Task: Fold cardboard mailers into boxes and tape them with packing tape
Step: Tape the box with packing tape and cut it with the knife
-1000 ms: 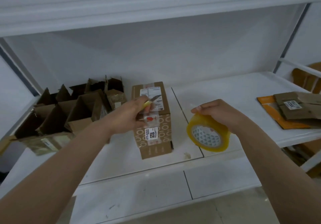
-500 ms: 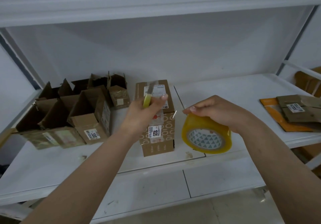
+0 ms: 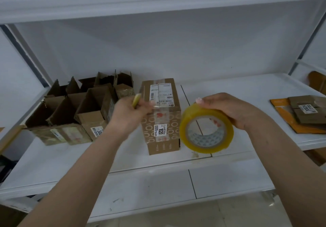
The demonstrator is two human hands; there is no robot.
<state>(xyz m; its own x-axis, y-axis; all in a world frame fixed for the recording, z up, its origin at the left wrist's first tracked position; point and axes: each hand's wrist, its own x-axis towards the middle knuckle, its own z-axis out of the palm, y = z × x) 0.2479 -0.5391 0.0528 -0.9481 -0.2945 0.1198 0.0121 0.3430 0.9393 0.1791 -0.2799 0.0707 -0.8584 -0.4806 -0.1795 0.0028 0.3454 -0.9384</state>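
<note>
A person stands at a white shelf [image 3: 229,177], both arms reaching forward. The right hand [image 3: 234,111] curls over the top of a yellow tape roll [image 3: 205,128], holding it upright just to the right of a closed box [image 3: 161,115]. The left hand [image 3: 129,114] is blurred; its fingers appear to pinch a small yellow cutter [image 3: 136,100], with what may be the clear tape's loose end at the fingertips, touching the box's near top edge.

The step in hand looks like cutting or finishing a strip over the box's seam. The next move likely calls for pressing that end flat, then setting the tools aside and reaching for a flat mailer.

The box stands between the two hands, flaps shut, a clear strip running along its top and down the front. It carries shipping labels, a red mark and a tag reading 1020.

Left of the left hand sit open boxes [image 3: 79,110]; well right of the roll lie flat mailers [image 3: 299,114].
</note>
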